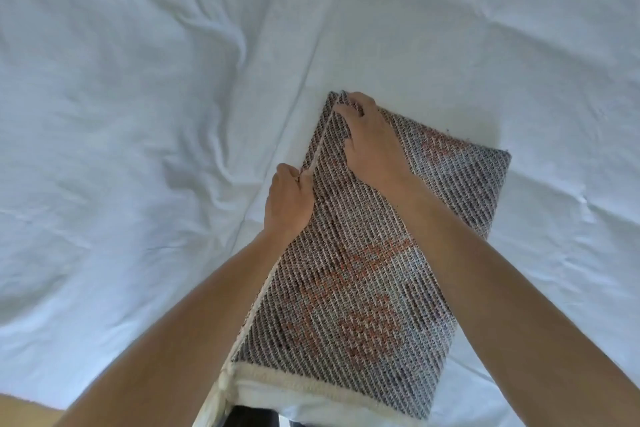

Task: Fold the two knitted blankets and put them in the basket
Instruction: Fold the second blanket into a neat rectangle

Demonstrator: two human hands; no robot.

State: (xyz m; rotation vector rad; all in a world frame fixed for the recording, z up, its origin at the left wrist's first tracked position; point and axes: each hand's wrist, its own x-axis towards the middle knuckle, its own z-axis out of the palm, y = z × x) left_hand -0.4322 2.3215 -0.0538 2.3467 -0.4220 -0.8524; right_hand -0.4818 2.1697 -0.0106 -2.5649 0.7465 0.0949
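Observation:
One knitted blanket (360,291), grey and white with orange patches and a cream border, lies folded into a long rectangle on the bed, running from the near edge toward the middle. My left hand (289,199) pinches its left cream edge about halfway up. Near the far left corner, my right hand (369,139) rests on top with curled fingers gripping the fold. The second blanket and the basket are out of view.
A white, wrinkled bedsheet (138,114) covers the whole surface around the blanket, with a seam line (304,80) running diagonally past the blanket's left side. A dark gap (252,418) shows below the bed's near edge.

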